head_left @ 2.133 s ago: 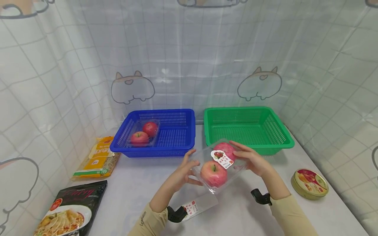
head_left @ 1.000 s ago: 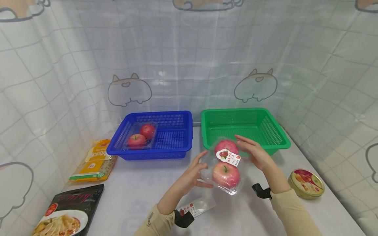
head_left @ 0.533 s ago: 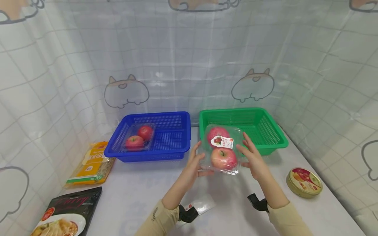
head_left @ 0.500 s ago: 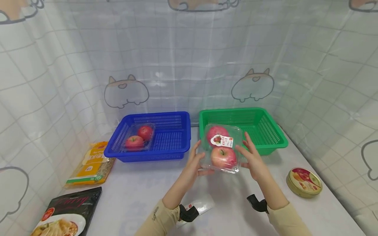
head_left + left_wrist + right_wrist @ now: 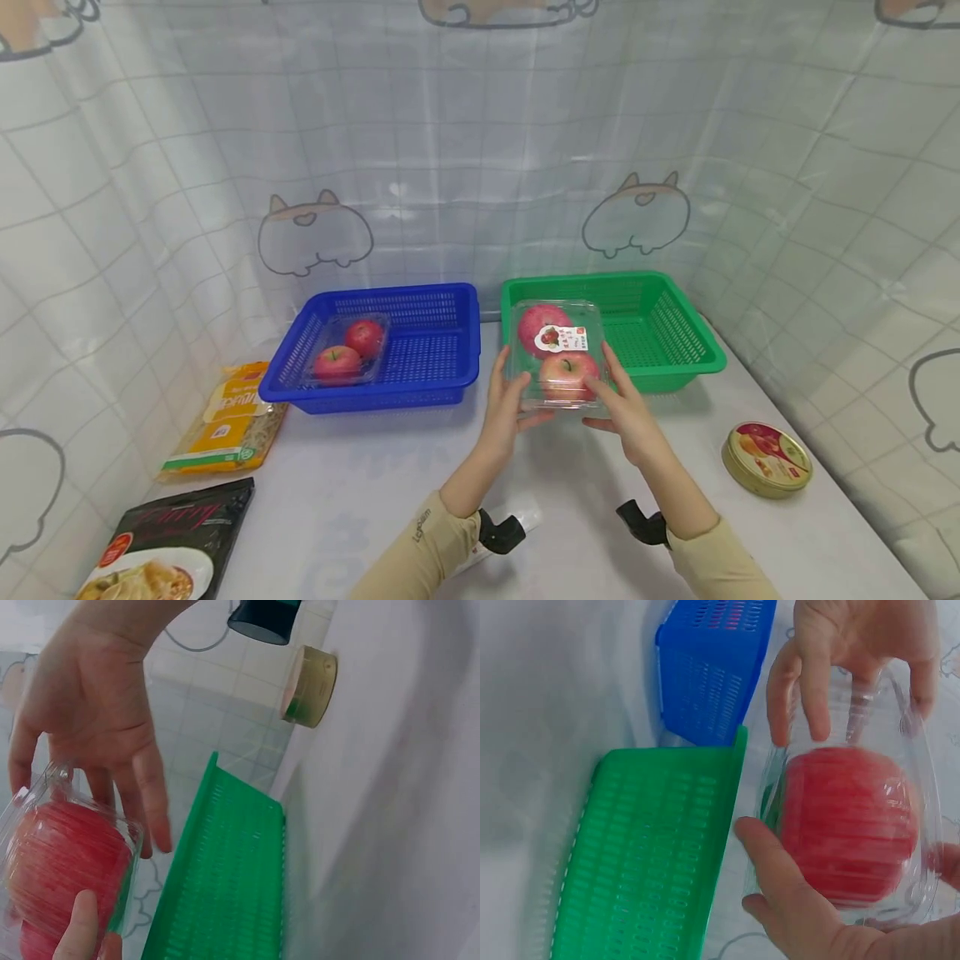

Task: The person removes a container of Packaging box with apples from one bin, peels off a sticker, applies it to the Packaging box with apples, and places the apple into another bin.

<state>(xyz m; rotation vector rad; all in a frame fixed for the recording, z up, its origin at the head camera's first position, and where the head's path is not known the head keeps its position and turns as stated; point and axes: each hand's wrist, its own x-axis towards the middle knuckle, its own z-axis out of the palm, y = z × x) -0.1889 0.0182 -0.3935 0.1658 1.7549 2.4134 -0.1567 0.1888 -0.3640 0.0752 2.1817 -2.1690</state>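
A clear plastic box of two apples [image 5: 543, 327] with a white label is held up between both hands, overlapping the near-left part of the green basket [image 5: 678, 367] in the head view. My left hand [image 5: 498, 417] grips its left side, thumb near the front corner. On the right side, my right hand [image 5: 628, 417] holds it with the thumb over the front apple and fingers along the wall and beneath. The right wrist view shows the box [image 5: 847, 825] beside the green basket's outer wall, fingers of both hands around it.
Left of the green basket stands a blue basket [image 5: 375, 398] with another box of two apples [image 5: 337, 365]. A yellow packet [image 5: 228, 417] and a black noodle packet [image 5: 172, 533] lie at left. At right sits a round tin [image 5: 767, 460]. A flat clear packet [image 5: 525, 512] is partly behind the left wrist.
Both hands have carried the apple box forward and away from the body, toward the green basket. The box, earlier tilted and turned, now sits squarer between the hands.
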